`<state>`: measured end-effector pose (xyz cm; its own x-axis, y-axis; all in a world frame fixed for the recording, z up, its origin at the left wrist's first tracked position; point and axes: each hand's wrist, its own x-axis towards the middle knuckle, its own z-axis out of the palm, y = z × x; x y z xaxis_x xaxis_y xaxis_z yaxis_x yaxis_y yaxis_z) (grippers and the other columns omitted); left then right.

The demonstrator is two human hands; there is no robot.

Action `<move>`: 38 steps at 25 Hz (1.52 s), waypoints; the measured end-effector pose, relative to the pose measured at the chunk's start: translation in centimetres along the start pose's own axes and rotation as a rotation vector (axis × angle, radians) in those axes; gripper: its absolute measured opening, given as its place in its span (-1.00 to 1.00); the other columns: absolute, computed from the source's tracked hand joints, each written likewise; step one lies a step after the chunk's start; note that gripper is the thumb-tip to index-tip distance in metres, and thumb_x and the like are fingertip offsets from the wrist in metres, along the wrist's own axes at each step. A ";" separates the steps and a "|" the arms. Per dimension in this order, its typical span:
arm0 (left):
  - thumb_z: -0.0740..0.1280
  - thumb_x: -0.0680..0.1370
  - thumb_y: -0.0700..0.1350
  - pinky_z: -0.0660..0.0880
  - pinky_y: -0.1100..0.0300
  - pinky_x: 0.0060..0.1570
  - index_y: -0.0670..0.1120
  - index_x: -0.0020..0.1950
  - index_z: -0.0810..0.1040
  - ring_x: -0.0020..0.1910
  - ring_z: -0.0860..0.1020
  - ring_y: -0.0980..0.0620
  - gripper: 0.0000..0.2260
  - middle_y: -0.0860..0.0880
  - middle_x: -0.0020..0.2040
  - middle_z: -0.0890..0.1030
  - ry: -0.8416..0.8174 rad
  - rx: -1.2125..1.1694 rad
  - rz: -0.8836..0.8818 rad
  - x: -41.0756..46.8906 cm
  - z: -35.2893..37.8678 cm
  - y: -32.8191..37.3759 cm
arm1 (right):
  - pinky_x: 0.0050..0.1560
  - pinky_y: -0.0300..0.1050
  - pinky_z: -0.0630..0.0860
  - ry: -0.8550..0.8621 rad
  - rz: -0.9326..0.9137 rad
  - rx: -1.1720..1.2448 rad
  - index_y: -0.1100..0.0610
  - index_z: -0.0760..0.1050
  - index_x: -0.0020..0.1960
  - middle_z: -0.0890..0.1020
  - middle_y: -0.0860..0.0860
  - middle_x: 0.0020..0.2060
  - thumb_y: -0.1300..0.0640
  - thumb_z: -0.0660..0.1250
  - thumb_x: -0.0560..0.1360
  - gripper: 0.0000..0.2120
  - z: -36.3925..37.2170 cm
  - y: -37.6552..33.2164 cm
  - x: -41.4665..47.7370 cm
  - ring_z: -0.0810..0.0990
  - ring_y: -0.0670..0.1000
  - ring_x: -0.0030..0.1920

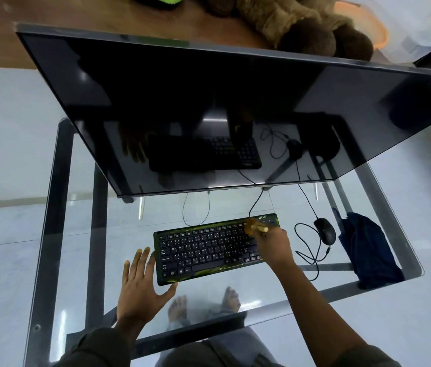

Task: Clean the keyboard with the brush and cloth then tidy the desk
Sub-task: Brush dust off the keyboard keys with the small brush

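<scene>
**Keyboard** (pixel 214 247): black, lower centre of frame, lying at a slight slant on the glass desk (pixel 55 221).

**Right hand** (pixel 272 246): fingers curled round the brush (pixel 255 227), whose bristles are on the keys at the keyboard's upper right corner. Both are blurred.

**Left hand** (pixel 140 282): fingers straight and spread, flat against the keyboard's left end. It appears to brace it and grips nothing.

**Cloth** (pixel 370 250): dark blue, heaped at the right edge of the desk, unused.

**Risks, as judged:**
- Smooth glass gives little hold. A hard stroke could skid the keyboard if the left hand lifts.
- The mouse (pixel 325 230) and its looped cable (pixel 307 250) lie just beside the brushing hand. A wide sweep could snag the loop and drag the mouse.
- The cloth overhangs the edge and could slip off if nudged.
- Swept dust would settle on the glass and need wiping.

**Surface:** clear glass top on a dark metal frame. Bare feet (pixel 180 308) show through it.

**Monitor** (pixel 209 115): large, dark, filling the upper half of the frame and mirroring the desk.

**Room:** pale tiled floor (pixel 2 154). A brown plush toy (pixel 301 22) rests on a wooden surface (pixel 50 27) along the top.
</scene>
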<state>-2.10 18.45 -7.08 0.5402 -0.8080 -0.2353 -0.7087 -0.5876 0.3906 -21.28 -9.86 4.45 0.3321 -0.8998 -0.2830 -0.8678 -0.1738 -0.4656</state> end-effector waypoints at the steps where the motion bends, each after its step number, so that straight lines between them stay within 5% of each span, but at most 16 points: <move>1: 0.11 0.42 0.51 0.09 -0.22 0.53 -0.07 0.55 0.22 0.59 0.10 -0.12 -0.11 -0.11 0.59 0.22 0.004 -0.001 0.002 0.0 0.0 0.0 | -0.39 -0.16 0.40 -0.025 -0.014 0.013 0.07 0.68 -0.13 0.61 0.07 -0.43 -0.02 0.37 0.57 -0.79 0.0 0.1 0.0 0.58 0.08 -0.40; 5: 0.10 0.42 0.51 0.08 -0.22 0.53 -0.06 0.56 0.21 0.59 0.09 -0.12 -0.11 -0.11 0.59 0.21 -0.001 -0.004 0.001 0.0 -0.1 0.0 | -0.29 -0.04 0.60 -0.050 -0.012 0.049 0.09 0.71 -0.11 0.71 0.04 -0.31 0.04 0.38 0.56 -0.81 0.3 0.4 0.0 0.66 0.06 -0.31; 16: 0.11 0.42 0.51 0.06 -0.20 0.54 -0.07 0.56 0.20 0.60 0.06 -0.10 -0.10 -0.11 0.59 0.20 0.004 -0.007 0.004 0.0 -0.1 0.0 | -0.31 -0.04 0.54 -0.096 0.038 0.002 0.13 0.70 -0.13 0.70 0.10 -0.32 0.07 0.36 0.55 -0.81 -0.7 2.6 -1.2 0.62 0.10 -0.33; 27: 0.10 0.42 0.50 0.06 -0.21 0.54 -0.08 0.55 0.23 0.60 0.08 -0.11 -0.11 -0.12 0.58 0.22 0.006 -0.001 0.009 0.0 -0.1 0.0 | -0.29 -0.29 0.50 -0.277 0.011 0.062 -0.01 0.70 -0.19 0.70 -0.10 -0.30 0.19 0.35 0.51 -0.79 -1.5 2.2 -2.7 0.62 -0.18 -0.31; 30: 0.11 0.42 0.50 0.06 -0.21 0.54 -0.08 0.55 0.23 0.60 0.07 -0.11 -0.11 -0.12 0.59 0.21 0.009 -0.009 0.007 -0.1 0.0 -0.1 | -0.30 -0.06 0.55 -0.165 0.116 -0.055 0.17 0.66 -0.21 0.67 0.09 -0.34 0.11 0.33 0.49 -0.79 -2.0 3.1 -2.8 0.62 0.08 -0.32; 33: 0.12 0.42 0.50 0.06 -0.21 0.54 -0.08 0.56 0.22 0.60 0.06 -0.10 -0.11 -0.11 0.59 0.21 0.004 -0.009 0.010 -0.1 0.0 0.0 | -0.20 -0.04 0.60 -0.279 0.084 0.013 0.09 0.70 -0.21 0.72 0.04 -0.30 0.12 0.37 0.47 -0.85 -2.1 3.5 -3.1 0.68 0.07 -0.24; 38: 0.11 0.42 0.50 0.07 -0.22 0.53 -0.08 0.55 0.24 0.60 0.08 -0.11 -0.11 -0.12 0.58 0.22 0.012 -0.010 0.011 0.0 0.0 -0.1 | -0.40 -0.14 0.38 -0.033 0.244 0.002 0.20 0.53 -0.33 0.54 0.06 -0.47 0.11 0.29 0.53 -0.70 -3.2 3.8 -3.1 0.51 0.11 -0.39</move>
<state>-2.07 18.49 -7.13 0.5375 -0.8139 -0.2206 -0.7101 -0.5780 0.4021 -26.74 -9.00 6.24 0.1245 -0.9016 -0.4142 -0.9230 0.0480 -0.3819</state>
